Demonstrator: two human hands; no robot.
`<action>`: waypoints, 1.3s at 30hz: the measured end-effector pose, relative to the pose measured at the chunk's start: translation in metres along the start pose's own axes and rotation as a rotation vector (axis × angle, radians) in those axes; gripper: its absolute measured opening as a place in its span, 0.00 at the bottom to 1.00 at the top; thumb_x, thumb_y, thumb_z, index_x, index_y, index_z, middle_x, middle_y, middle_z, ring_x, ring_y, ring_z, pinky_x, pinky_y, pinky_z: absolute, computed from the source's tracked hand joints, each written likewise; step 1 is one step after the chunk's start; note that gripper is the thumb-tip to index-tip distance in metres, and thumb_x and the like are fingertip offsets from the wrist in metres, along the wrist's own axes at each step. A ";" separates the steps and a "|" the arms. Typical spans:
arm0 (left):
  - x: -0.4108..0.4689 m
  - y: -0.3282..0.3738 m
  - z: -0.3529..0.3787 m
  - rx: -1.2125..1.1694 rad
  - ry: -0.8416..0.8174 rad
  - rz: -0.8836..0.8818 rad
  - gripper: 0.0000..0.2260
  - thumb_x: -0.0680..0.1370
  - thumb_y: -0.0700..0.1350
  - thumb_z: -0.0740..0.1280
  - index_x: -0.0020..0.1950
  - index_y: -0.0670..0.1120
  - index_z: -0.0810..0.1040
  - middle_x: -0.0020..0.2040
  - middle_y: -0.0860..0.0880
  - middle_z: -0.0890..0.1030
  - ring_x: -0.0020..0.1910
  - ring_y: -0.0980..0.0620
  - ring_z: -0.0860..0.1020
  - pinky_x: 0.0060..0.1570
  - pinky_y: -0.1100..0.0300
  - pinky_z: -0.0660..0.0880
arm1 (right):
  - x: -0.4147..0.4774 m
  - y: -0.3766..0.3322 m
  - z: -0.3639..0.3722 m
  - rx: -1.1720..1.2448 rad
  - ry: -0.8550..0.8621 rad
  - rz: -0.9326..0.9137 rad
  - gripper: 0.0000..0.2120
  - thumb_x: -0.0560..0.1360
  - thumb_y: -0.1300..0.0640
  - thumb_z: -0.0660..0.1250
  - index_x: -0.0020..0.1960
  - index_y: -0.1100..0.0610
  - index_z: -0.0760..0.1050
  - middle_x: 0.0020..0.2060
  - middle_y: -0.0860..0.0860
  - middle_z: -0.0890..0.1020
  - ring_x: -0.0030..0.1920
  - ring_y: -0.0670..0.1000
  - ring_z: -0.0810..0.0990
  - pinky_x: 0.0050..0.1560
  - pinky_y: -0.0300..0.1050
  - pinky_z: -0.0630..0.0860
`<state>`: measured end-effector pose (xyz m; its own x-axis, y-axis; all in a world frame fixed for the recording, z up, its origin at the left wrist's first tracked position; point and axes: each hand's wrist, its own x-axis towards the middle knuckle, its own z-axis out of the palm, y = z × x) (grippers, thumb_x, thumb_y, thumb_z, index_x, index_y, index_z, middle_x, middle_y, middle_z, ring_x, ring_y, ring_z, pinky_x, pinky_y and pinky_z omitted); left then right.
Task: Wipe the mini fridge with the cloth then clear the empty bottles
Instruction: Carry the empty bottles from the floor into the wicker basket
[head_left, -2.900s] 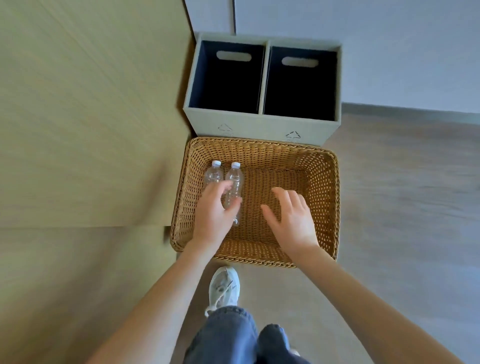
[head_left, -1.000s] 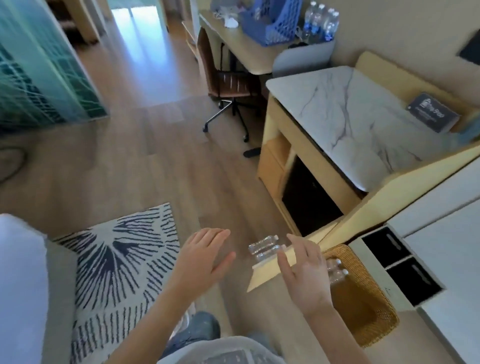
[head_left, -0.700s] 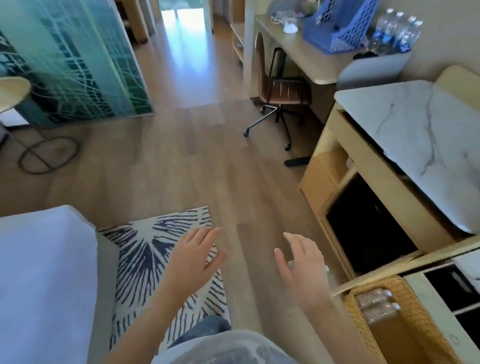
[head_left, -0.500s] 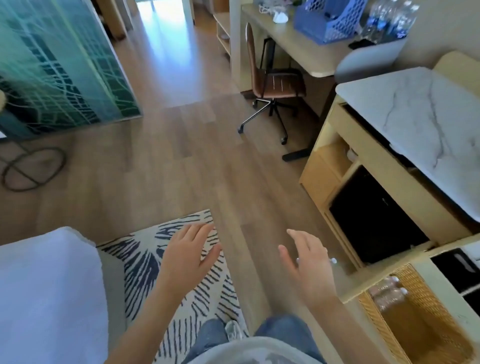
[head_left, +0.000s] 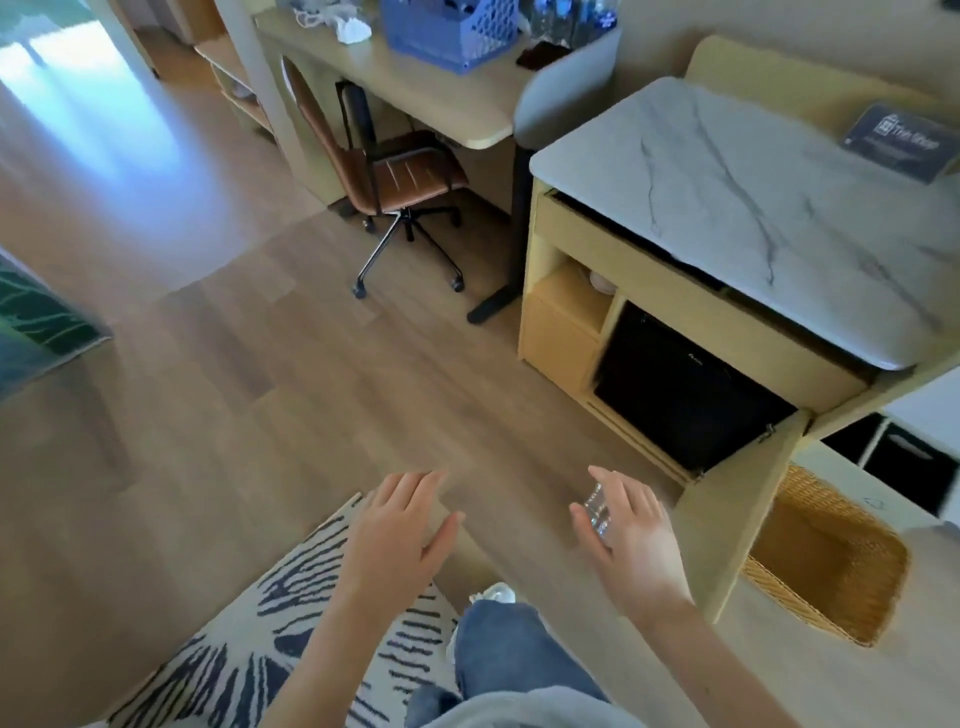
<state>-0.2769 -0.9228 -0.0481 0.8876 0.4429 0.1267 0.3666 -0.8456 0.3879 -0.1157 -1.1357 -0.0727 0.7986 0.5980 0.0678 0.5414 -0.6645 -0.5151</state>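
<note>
Left hand (head_left: 400, 535) hovers over the rug (head_left: 234, 654) edge, fingers straight and spread, holding nothing. Right hand (head_left: 631, 545) is likewise spread. A clear bottle (head_left: 596, 512) shows just beyond its thumb, with contact unclear. Farther right, the black mini fridge (head_left: 685, 389) sits inside the cabinet (head_left: 561, 343).

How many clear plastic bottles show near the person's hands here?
1: a clear plastic bottle glimpsed between the right hand's thumb and fingers. More may be hidden behind that hand or in the woven wicker basket behind the pale wooden cabinet door.
</note>
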 end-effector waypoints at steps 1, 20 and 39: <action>0.017 -0.003 -0.002 0.000 -0.031 0.038 0.20 0.80 0.56 0.58 0.63 0.44 0.77 0.56 0.50 0.82 0.55 0.49 0.78 0.53 0.56 0.74 | 0.008 0.000 -0.001 0.008 0.019 0.034 0.20 0.79 0.50 0.69 0.68 0.57 0.75 0.59 0.53 0.81 0.62 0.55 0.77 0.62 0.48 0.70; 0.263 0.079 0.086 -0.069 -0.447 0.803 0.22 0.80 0.55 0.57 0.64 0.42 0.79 0.58 0.49 0.82 0.58 0.47 0.79 0.55 0.51 0.78 | 0.060 0.048 -0.016 -0.004 0.500 0.673 0.21 0.81 0.46 0.63 0.65 0.61 0.76 0.55 0.55 0.82 0.55 0.59 0.79 0.55 0.54 0.77; 0.366 -0.052 0.706 0.068 -0.476 1.153 0.23 0.79 0.58 0.55 0.62 0.47 0.81 0.54 0.51 0.83 0.53 0.49 0.82 0.49 0.55 0.80 | 0.146 0.454 0.438 -0.086 0.434 0.781 0.17 0.76 0.60 0.73 0.62 0.65 0.78 0.52 0.60 0.83 0.50 0.63 0.82 0.50 0.55 0.80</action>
<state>0.2252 -0.9267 -0.6663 0.7085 -0.7056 0.0130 -0.6902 -0.6889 0.2214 0.1315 -1.1536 -0.6711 0.9671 -0.2491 0.0506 -0.1943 -0.8526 -0.4852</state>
